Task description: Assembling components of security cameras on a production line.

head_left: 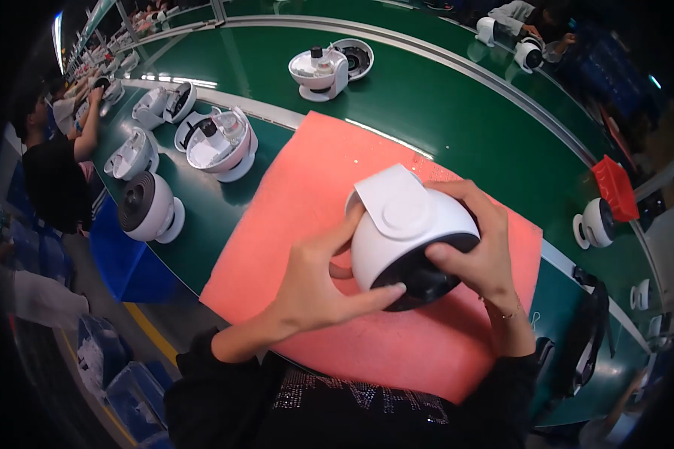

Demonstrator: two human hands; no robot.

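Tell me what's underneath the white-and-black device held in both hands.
Under the device, held by the left hand and right hand, the pink mat shows, with a shadow on it. The device hides the mat directly beneath, so anything there cannot be seen.

A dark green workbench [217, 206] carries a pink foam mat [404, 344], which overlaps a metal rail [251, 110] bordering a green belt [427, 90]. Left of the mat stand a dark-faced white unit [156, 213] and several opened white shells [202, 153]. Another opened unit [307, 69] stands on the belt. Toward the dim right rim, a black strapped item [591, 329] seems to lie on the bench.
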